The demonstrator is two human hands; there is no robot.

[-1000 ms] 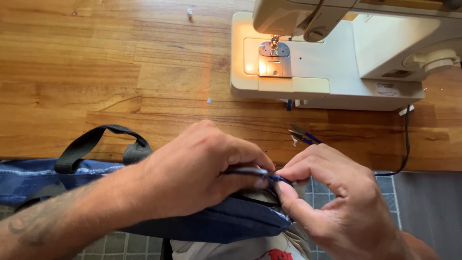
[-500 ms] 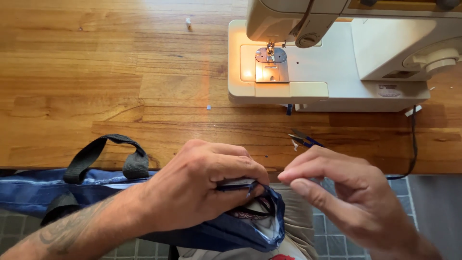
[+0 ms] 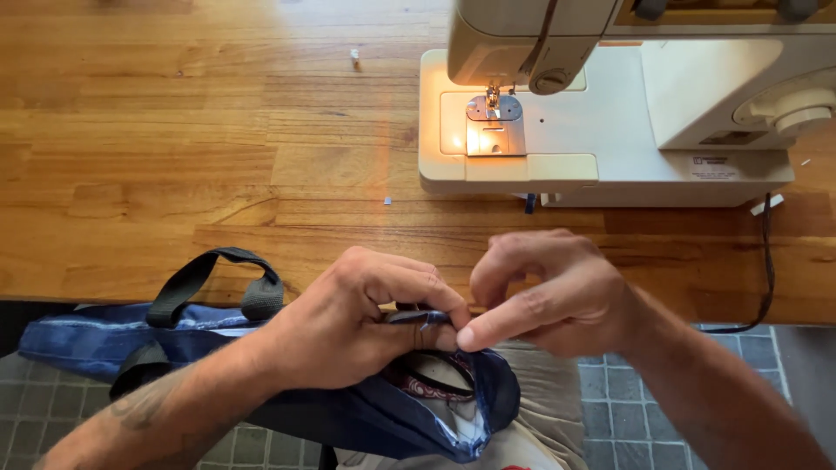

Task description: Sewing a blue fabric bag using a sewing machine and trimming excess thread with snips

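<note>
The bag [image 3: 366, 418] is dark navy, with paler blue mottling at its far end and a red patterned lining inside. Its strap [image 3: 209, 278] is black. The sewing machine [image 3: 601, 104] is cream-white, glowing warm yellow around its silver needle plate [image 3: 495, 126]. The table [image 3: 174, 157] is honey-brown wood, streaked with grain. The floor tiles [image 3: 610, 409] are grey. The cord [image 3: 768, 261] is black.

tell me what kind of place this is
Probably a home sewing room or small workshop: a cream sewing machine with its lamp lit stands on a wooden table, and both hands work a navy fabric bag.
</note>
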